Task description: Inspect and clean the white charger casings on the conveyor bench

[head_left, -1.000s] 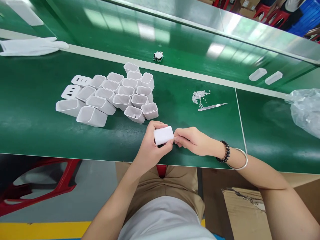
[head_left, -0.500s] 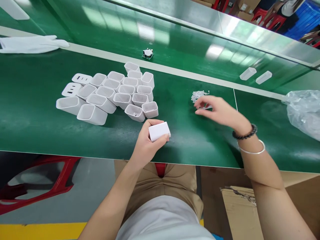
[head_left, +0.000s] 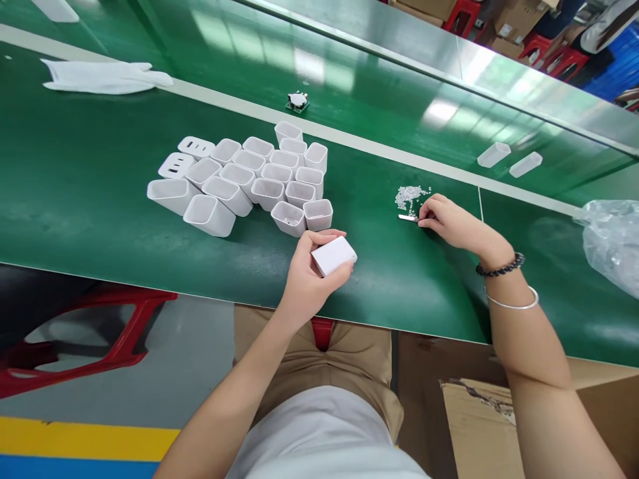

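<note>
My left hand (head_left: 318,269) is closed around a white plastic charger housing (head_left: 333,256), holding it just above the near part of the table. Further right, the fingers of my right hand (head_left: 446,223) pinch the right end of a slim, shiny metal tool (head_left: 408,217) at the table surface. Its other end is hidden by the fingers, so I cannot tell its exact kind. Just behind the tool lies a small heap of tiny clear pieces (head_left: 409,195). Several open white housings (head_left: 227,193) stand grouped left of my left hand. Two in that group show faces with slots (head_left: 176,166).
A small circuit board assembly (head_left: 298,101) lies beyond the pale strip. At far left is a white glove (head_left: 104,76). Two white blocks (head_left: 494,155) stand at the back right, and a clear plastic bag (head_left: 612,243) rests at the right edge.
My right hand has lowered, and its fingers have closed on the slim metal tool. My left hand still holds the white housing. The whole view has shifted and turned slightly.
</note>
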`<move>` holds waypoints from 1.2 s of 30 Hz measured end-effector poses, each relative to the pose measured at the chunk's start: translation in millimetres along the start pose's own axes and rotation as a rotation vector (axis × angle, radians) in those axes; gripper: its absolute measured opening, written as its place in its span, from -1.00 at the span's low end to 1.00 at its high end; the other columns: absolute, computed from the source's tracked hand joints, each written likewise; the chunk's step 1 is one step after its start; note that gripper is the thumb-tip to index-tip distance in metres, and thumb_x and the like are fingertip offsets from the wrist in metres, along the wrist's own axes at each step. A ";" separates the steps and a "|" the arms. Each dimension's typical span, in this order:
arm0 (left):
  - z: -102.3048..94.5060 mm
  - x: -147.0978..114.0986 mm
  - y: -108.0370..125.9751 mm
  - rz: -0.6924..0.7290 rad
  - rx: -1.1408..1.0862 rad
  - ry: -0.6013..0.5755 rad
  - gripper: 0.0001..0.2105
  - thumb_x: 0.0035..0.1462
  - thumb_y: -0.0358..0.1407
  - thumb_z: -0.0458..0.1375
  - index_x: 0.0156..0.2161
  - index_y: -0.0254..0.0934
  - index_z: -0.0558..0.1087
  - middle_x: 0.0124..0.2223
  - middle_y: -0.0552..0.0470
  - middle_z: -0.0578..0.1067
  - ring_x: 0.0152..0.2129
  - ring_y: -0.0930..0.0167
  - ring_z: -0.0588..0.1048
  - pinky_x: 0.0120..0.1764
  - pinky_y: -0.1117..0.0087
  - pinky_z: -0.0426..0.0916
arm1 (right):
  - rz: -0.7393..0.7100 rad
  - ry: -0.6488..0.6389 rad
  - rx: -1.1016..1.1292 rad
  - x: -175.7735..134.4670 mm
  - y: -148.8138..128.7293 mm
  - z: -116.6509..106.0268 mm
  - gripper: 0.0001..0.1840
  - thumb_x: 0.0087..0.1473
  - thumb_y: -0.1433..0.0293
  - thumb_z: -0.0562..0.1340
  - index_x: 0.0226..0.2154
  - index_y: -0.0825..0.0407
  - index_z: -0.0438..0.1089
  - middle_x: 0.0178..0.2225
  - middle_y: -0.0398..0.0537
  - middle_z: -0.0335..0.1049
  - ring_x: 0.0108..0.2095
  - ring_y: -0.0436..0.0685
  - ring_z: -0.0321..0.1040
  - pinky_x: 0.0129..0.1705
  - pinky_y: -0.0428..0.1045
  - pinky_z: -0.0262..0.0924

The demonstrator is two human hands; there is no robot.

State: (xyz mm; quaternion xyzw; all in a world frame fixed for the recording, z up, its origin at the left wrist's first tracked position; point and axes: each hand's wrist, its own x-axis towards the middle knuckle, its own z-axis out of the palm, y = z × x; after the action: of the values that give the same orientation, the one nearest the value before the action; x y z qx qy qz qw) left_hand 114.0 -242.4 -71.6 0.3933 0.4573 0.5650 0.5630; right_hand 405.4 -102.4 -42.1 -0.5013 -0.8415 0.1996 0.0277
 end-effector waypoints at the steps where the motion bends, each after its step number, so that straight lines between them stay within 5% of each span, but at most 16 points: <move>1: 2.1 0.1 -0.5 0.010 0.014 0.022 -0.64 -0.05 -0.38 0.37 -0.20 -0.25 0.29 0.05 -0.09 0.47 -0.30 0.44 0.55 -0.42 0.49 0.46 | -0.020 0.029 -0.051 -1.3 -6.2 3.3 -0.86 0.21 0.33 0.09 -0.36 0.03 0.25 -0.24 0.09 0.29 -0.23 0.23 0.29 -0.12 0.15 0.22; 6: 6.9 1.5 -2.5 0.014 0.052 0.110 -0.62 -0.08 -0.35 0.38 -0.19 -0.24 0.30 -0.02 -0.07 0.50 -0.29 0.40 0.54 -0.41 0.47 0.46 | -0.113 0.065 -0.083 -9.7 -45.3 13.4 -0.82 0.33 0.35 -0.05 -0.31 0.01 0.16 -0.28 0.07 0.31 -0.32 0.18 0.25 -0.22 0.08 0.17; 14: 3.8 1.5 3.7 0.000 0.117 0.047 -0.63 -0.04 -0.35 0.34 -0.07 -0.27 0.44 -0.08 -0.04 0.51 -0.34 0.47 0.49 -0.36 0.51 0.42 | -0.214 -0.104 0.544 -18.6 -97.6 28.6 -0.71 0.38 0.17 0.09 -0.19 0.03 0.36 -0.48 -0.20 0.27 -0.50 -0.03 0.10 -0.42 -0.09 0.02; 25: -1.6 -2.1 6.6 0.050 0.246 -0.155 -0.68 0.01 -0.38 0.33 -0.09 -0.22 0.43 -0.12 0.02 0.49 -0.35 0.48 0.45 -0.35 0.53 0.40 | -0.315 -0.154 0.568 -22.2 -106.4 40.5 -0.70 0.34 0.20 0.17 -0.20 0.06 0.49 -0.46 -0.21 0.36 -0.53 -0.09 0.04 -0.46 -0.12 -0.05; 36: -3.2 -2.8 9.3 -0.023 0.258 -0.205 -0.63 -0.02 -0.26 0.42 -0.09 -0.19 0.46 -0.17 0.02 0.47 -0.36 0.44 0.47 -0.38 0.50 0.43 | -0.404 -0.258 0.676 -22.8 -107.1 37.9 -0.69 0.35 0.25 0.15 -0.36 0.10 0.40 -0.52 -0.20 0.28 -0.55 -0.09 0.06 -0.48 -0.14 -0.03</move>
State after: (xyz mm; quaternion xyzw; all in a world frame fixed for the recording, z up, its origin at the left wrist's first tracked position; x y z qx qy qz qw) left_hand 108.5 -245.0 -63.3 0.5128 0.4707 0.4521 0.5578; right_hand 318.2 -178.2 -34.5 -0.2596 -0.8066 0.5165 0.1235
